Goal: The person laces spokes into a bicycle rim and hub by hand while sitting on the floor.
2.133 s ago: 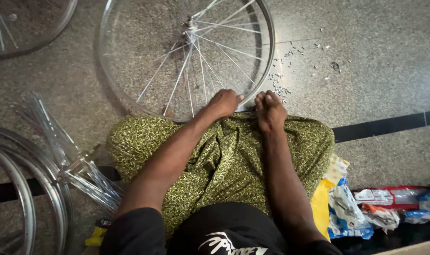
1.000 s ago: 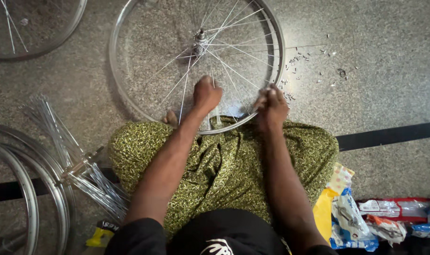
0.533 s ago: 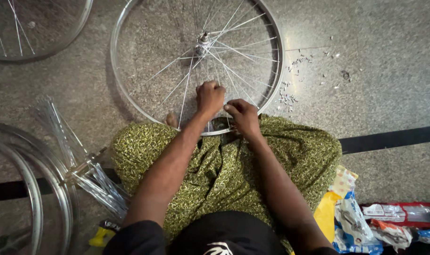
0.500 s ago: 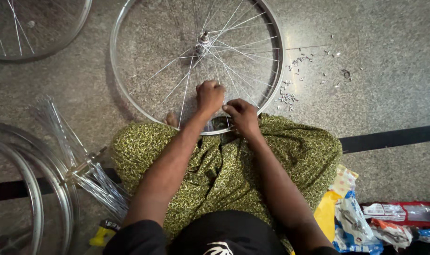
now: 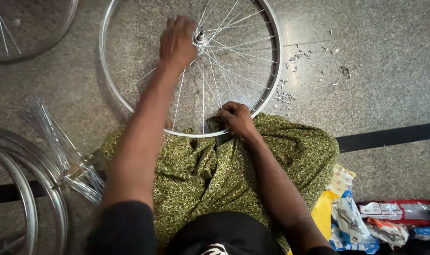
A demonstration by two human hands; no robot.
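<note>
Wheel (image 5: 130, 97) lies flat on speckled floor (image 5: 380, 71) against a seated person's green-clad lap. Left hand (image 5: 177, 41) rests fingers-together beside the hub (image 5: 199, 37); right hand (image 5: 237, 118) pinches a spoke (image 5: 226, 75) at the near rim. Small nipples (image 5: 290, 71) lie scattered just beside.

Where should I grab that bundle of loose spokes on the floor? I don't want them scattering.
Take the bundle of spokes at its bound waist, coming from above with fingers wrapped across it. The bundle lies flat beside the stacked rims and fans out at both ends, so only the middle holds together.

Wheel (image 5: 130, 101) before the lap, spoke bundle (image 5: 64, 151) left, packets (image 5: 366, 222) right
</note>
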